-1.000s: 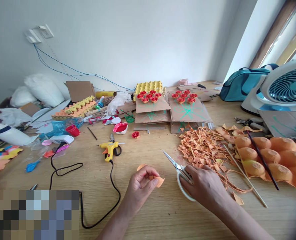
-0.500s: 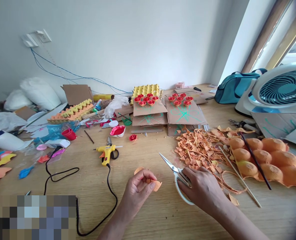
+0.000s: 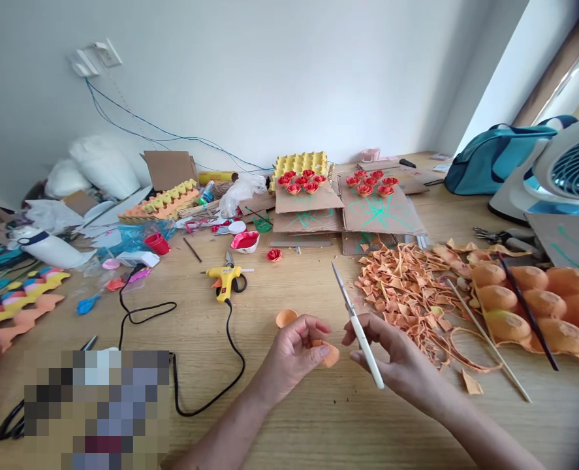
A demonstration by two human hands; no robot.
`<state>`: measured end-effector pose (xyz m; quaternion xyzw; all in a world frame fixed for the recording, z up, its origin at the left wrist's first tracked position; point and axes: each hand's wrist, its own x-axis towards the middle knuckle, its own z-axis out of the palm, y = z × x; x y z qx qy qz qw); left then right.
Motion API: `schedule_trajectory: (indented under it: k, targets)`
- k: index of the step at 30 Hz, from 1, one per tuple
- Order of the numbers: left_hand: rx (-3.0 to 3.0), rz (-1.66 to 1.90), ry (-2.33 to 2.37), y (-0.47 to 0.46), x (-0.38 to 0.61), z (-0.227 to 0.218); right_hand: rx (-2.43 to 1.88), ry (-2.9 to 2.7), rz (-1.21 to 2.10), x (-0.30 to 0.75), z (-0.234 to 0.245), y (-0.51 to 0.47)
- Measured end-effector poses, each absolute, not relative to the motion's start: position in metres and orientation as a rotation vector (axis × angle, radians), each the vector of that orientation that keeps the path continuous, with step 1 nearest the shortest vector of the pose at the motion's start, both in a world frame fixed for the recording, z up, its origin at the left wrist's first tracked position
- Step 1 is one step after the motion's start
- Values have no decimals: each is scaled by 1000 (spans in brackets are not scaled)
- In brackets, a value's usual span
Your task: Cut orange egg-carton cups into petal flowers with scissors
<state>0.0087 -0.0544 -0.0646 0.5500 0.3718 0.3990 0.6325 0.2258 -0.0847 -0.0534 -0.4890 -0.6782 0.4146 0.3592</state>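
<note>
My left hand (image 3: 294, 349) pinches a small orange paper petal (image 3: 329, 354) just above the wooden table (image 3: 279, 418). My right hand (image 3: 397, 356) grips white-handled scissors (image 3: 358, 323), lifted off the table with the blades closed and pointing up and away from me. The two hands are close together near the table's front middle. Another orange cup-shaped piece (image 3: 286, 317) lies on the table just beyond my left hand.
A heap of orange scraps (image 3: 406, 287) and an orange egg tray (image 3: 534, 307) with two sticks lie to the right. A yellow glue gun (image 3: 225, 281) with a black cord sits at centre left. Cardboard sheets with red paper roses (image 3: 367, 186) stand behind. A fan (image 3: 563, 176) is far right.
My right hand has lifted the scissors off the table and turned the blades upright. My left hand still pinches the petal. The view has shifted slightly to the left.
</note>
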Motion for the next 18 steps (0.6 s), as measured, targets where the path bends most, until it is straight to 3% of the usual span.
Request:
schedule_trajectory:
  k: [8,18]
  targets:
    - [1202,797,767,-63,18,-70,-1054,-1422,1370,211,-72,-91]
    - [1019,856,675,-68,27,-79,-1024,-1113,1392,207,-71,-89]
